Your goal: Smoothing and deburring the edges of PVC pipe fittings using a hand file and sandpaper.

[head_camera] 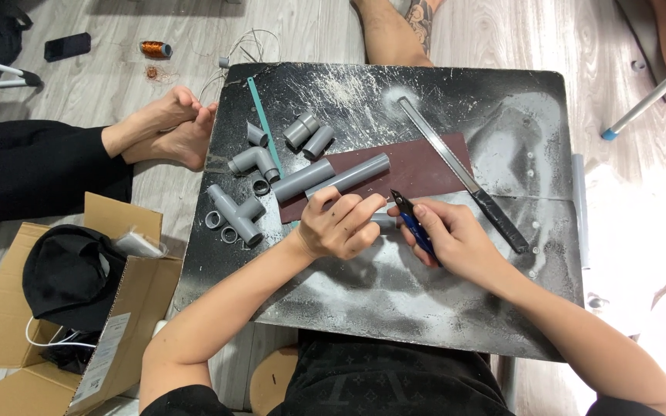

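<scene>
Left hand point(338, 225): closed round a short grey pipe piece point(383, 219), steadying it low over the black board point(395, 308)
Right hand point(452, 239): gripping blue-handled cutters point(412, 219), tips meeting the pipe end
Beyond: two long pipes point(333, 179) on brown sheet point(425, 166), elbow and tee fittings point(242, 212) left, metal ruler point(441, 146) right; another person's feet point(167, 127) beside the board

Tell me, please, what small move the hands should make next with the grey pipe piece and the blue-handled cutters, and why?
Probably close the blue-handled cutters onto the short grey plastic pipe piece. The right hand already holds the cutters with the dark tip pointing at the piece, which the left hand grips over the black tabletop. Whether the blades touch the piece yet is unclear.
</scene>
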